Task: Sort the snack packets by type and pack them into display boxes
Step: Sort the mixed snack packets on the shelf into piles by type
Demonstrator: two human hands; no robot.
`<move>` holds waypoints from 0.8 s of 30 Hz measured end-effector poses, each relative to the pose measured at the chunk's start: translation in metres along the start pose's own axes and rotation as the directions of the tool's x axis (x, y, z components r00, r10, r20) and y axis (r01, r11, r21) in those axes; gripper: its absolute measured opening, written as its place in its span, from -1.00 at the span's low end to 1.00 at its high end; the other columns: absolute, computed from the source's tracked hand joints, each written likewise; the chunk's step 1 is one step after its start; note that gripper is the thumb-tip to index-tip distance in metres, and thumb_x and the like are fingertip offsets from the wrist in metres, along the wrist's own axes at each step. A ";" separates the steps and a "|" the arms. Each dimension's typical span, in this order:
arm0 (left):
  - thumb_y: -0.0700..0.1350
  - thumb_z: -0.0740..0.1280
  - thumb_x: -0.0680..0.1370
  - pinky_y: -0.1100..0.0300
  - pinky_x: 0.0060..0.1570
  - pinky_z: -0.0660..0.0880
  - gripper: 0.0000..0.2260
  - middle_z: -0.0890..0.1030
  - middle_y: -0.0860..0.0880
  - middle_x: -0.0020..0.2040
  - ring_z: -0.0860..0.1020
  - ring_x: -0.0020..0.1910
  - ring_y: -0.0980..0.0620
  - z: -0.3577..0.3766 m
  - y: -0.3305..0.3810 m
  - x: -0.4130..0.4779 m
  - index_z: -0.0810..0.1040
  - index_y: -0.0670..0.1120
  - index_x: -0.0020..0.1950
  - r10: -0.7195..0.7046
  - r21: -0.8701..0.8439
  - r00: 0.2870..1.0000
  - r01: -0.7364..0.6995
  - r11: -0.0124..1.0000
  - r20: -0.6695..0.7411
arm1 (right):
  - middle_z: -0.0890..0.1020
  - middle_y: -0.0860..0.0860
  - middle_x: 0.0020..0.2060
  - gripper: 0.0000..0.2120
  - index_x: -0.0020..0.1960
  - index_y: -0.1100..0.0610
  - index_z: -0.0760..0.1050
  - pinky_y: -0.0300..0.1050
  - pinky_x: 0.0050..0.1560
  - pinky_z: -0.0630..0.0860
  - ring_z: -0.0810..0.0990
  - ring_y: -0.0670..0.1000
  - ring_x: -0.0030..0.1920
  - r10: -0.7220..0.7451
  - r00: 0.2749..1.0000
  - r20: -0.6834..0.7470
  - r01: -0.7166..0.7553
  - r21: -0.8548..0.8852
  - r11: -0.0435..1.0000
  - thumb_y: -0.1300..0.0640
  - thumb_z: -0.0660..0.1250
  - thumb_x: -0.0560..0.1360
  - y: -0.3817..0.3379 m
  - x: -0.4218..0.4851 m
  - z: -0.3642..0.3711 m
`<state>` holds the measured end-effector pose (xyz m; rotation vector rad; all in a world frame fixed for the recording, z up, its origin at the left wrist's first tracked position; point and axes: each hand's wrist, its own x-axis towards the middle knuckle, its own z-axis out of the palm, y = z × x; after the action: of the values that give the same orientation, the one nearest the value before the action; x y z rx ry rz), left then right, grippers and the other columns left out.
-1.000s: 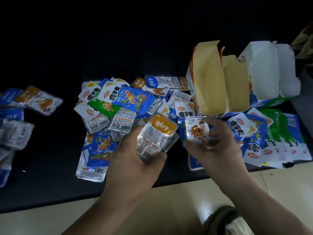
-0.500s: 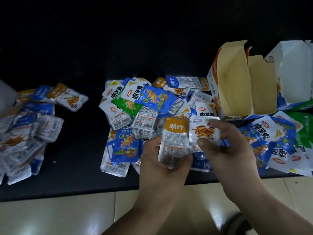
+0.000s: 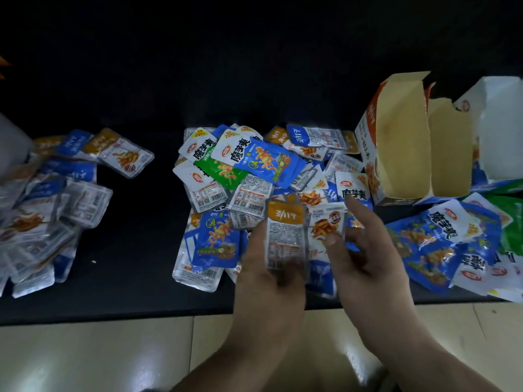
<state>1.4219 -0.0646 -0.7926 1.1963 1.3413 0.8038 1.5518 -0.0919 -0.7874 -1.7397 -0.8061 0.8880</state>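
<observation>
Head view. The left hand [image 3: 268, 281] grips an orange-topped packet [image 3: 285, 236] upright above the front edge of the desk [image 3: 127, 292], fingers curled round its lower end. Just beside it, the right hand [image 3: 365, 258] pinches a clear packet [image 3: 325, 224] under the thumb, index finger stretched out. Behind both hands the mixed pile [image 3: 249, 171] lies at mid-desk. A left pile [image 3: 51, 199] lies toward the left edge and a right pile [image 3: 452, 239] toward the right edge. An open orange display box [image 3: 396, 142] and a white display box [image 3: 498, 123] stand side by side behind the right pile.

left hand [image 3: 268, 287] grips orange-topped packet [image 3: 285, 233]; right hand [image 3: 368, 256] seemingly pinches adjacent packet [image 3: 325, 223], above mixed pile [image 3: 249, 171].
</observation>
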 end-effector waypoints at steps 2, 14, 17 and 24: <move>-0.35 0.34 0.60 0.37 -0.04 0.58 -0.49 0.68 0.24 0.13 0.65 0.10 0.26 0.004 -0.003 -0.004 0.46 0.10 0.46 0.009 0.013 1.000 -0.009 1.000 -0.005 | 0.65 -0.22 -0.18 -0.48 0.43 -0.21 0.43 -0.40 -0.30 0.43 0.53 -0.20 -0.36 -0.002 1.000 0.006 0.002 0.002 1.000 0.23 0.39 0.59 0.004 -0.003 0.001; -0.23 0.34 0.60 0.20 -0.02 0.62 -0.49 0.68 0.17 0.07 0.67 -0.02 0.19 0.026 0.002 -0.020 0.45 0.25 0.44 0.076 0.085 0.967 -0.099 0.991 0.244 | 0.76 -0.06 -0.02 -0.36 0.41 -0.23 0.43 -0.21 -0.27 0.64 0.74 -0.06 -0.04 0.177 0.984 0.023 -0.179 0.112 0.977 0.36 0.44 0.54 0.015 -0.001 -0.025; 0.09 0.33 0.59 0.09 -0.04 0.61 -0.63 0.48 0.21 0.07 0.56 0.00 0.17 0.018 -0.019 -0.016 0.46 0.30 0.39 0.142 0.472 0.947 -0.269 0.839 0.287 | 0.73 -0.11 0.03 -0.26 0.45 -0.35 0.36 -0.39 -0.17 0.55 0.70 -0.14 -0.04 0.063 0.998 -0.012 -0.064 -0.108 0.992 0.34 0.44 0.53 0.022 0.003 -0.036; 0.15 0.59 0.29 -0.10 0.06 0.48 -0.45 0.55 -0.02 0.30 0.53 0.17 -0.16 -0.034 -0.049 0.009 0.63 -0.02 0.21 0.263 0.872 0.912 -0.387 0.301 0.314 | 0.69 -0.09 -0.08 -0.53 0.28 -0.30 0.51 -0.05 -0.14 0.60 0.66 0.02 -0.14 0.098 0.995 -0.033 -0.103 -0.231 0.967 0.22 0.43 0.56 0.034 0.010 -0.049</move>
<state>1.3801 -0.0626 -0.8364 2.4683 1.4913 0.1214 1.6024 -0.1161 -0.8092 -2.0068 -0.8406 0.8678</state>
